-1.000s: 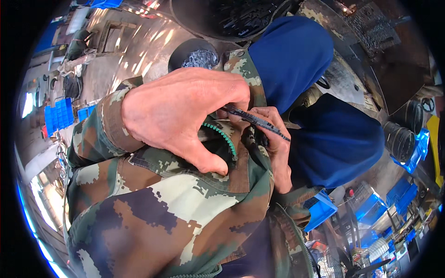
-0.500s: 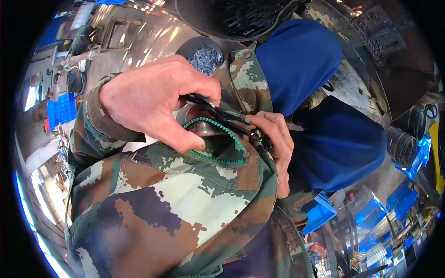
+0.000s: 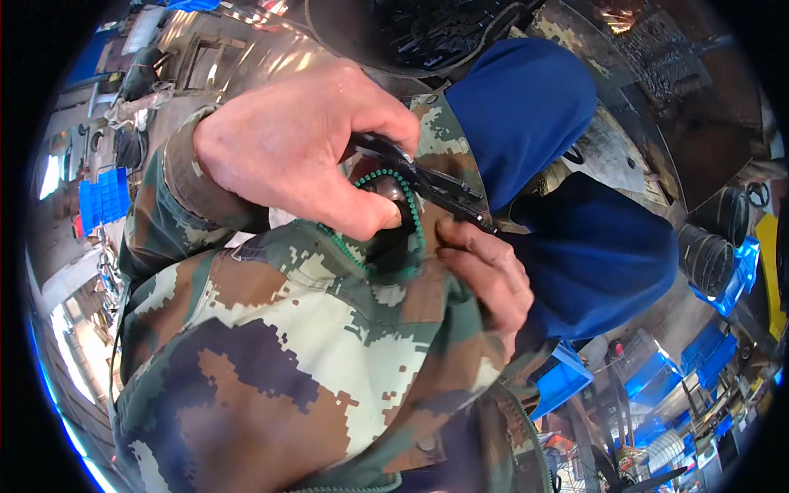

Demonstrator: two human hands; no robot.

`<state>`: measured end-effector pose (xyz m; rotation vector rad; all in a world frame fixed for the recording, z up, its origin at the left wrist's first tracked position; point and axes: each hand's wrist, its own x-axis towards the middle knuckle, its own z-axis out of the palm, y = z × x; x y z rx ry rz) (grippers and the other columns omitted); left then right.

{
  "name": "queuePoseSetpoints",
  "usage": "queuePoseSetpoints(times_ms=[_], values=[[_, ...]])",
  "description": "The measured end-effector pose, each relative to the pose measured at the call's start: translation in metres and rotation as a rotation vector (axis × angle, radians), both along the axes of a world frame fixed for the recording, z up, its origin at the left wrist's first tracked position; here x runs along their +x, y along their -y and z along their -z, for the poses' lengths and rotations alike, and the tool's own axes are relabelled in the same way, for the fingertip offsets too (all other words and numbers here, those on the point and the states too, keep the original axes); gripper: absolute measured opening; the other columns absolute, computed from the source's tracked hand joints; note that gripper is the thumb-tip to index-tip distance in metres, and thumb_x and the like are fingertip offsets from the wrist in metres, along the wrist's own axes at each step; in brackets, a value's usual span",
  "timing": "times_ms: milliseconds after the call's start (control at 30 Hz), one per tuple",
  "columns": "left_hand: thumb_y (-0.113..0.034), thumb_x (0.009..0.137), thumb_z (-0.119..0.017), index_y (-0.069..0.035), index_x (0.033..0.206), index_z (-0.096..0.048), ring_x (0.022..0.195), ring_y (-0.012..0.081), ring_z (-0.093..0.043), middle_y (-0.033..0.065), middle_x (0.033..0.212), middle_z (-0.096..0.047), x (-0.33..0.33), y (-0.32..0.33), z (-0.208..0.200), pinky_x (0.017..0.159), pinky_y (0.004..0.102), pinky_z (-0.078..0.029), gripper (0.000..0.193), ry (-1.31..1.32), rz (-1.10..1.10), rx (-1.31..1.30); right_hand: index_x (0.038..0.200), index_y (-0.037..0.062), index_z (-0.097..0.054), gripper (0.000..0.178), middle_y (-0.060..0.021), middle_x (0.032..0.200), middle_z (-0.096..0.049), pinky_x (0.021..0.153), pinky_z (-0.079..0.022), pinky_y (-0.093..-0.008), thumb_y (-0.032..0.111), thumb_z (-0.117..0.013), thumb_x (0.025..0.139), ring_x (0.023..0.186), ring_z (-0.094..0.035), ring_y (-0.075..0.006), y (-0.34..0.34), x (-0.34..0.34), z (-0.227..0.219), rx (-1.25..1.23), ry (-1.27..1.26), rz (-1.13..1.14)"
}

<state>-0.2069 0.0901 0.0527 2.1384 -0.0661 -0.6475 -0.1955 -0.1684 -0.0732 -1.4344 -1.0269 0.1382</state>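
Pocket gapes by the thumb of our left hand, half curled, fingers touching a black thing. Our right hand touches the jacket; we can't quite tell if either grips.

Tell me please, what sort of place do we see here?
Probably a workshop, perhaps for metalwork: a large round tub holds dark, glossy pieces, a dark flat sheet is at right, and a blue plastic crate at left.

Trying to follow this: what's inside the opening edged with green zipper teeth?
Within the green-edged opening, part of a shiny, rounded thing shows beside the left hand. That hand and the camouflage cloth cover the rest, so I cannot identify it.
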Motion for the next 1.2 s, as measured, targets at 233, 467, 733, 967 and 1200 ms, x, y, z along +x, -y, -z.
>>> queuePoseSetpoints(times_ms=[233,467,733,967,1200], values=[[-0.016,0.068,-0.078,0.002,0.081,-0.066,0.051,0.0213,-0.053,0.0103,0.063,-0.059,0.009,0.001,0.017,0.047,0.0322,-0.038,0.026,0.074,0.102,-0.049,0.102,-0.0018,-0.065,0.03,-0.0193,0.094,-0.069,0.071,-0.055,-0.034,0.006,-0.075,0.074,0.082,-0.07,-0.03,0.015,0.005,0.019,-0.025,-0.105,0.112],[-0.015,0.068,-0.079,0.003,0.082,-0.065,0.052,0.0219,-0.054,0.0115,0.064,-0.06,0.008,-0.002,0.017,0.048,0.0323,-0.039,0.026,0.056,0.125,-0.047,0.113,-0.0012,-0.067,0.046,-0.0094,0.079,-0.062,0.06,-0.047,-0.0306,0.0,-0.076,0.067,0.066,-0.061,-0.0222,-0.004,0.001,0.002,-0.207,-0.175,0.094],[-0.016,0.067,-0.08,0.002,0.083,-0.066,0.052,0.0232,-0.054,0.0112,0.067,-0.061,0.011,0.003,0.017,0.047,0.033,-0.038,0.028,0.058,0.117,-0.086,0.113,-0.0007,-0.07,0.045,-0.0083,0.085,-0.063,0.067,-0.048,-0.0284,0.0,-0.079,0.068,0.075,-0.062,-0.0183,-0.009,0.003,-0.002,-0.309,-0.363,0.057],[-0.018,0.069,-0.08,0.002,0.081,-0.065,0.05,0.0231,-0.052,0.01,0.064,-0.058,0.009,0.002,0.022,0.046,0.0339,-0.037,0.028,0.121,0.131,-0.135,0.114,-0.0013,-0.069,0.046,-0.0151,0.106,-0.065,0.083,-0.052,-0.0329,0.002,-0.08,0.069,0.097,-0.066,-0.0251,-0.021,0.005,0.0,-0.165,-0.523,-0.006],[-0.017,0.07,-0.079,0.002,0.079,-0.064,0.048,0.0197,-0.049,0.0086,0.062,-0.056,0.009,-0.003,0.016,0.046,0.0326,-0.034,0.026,-0.043,0.067,-0.11,0.112,-0.0024,-0.068,0.045,-0.0153,0.102,-0.068,0.083,-0.052,-0.0322,0.002,-0.08,0.068,0.095,-0.067,-0.0259,-0.017,0.009,-0.003,-0.121,-0.499,-0.085]])
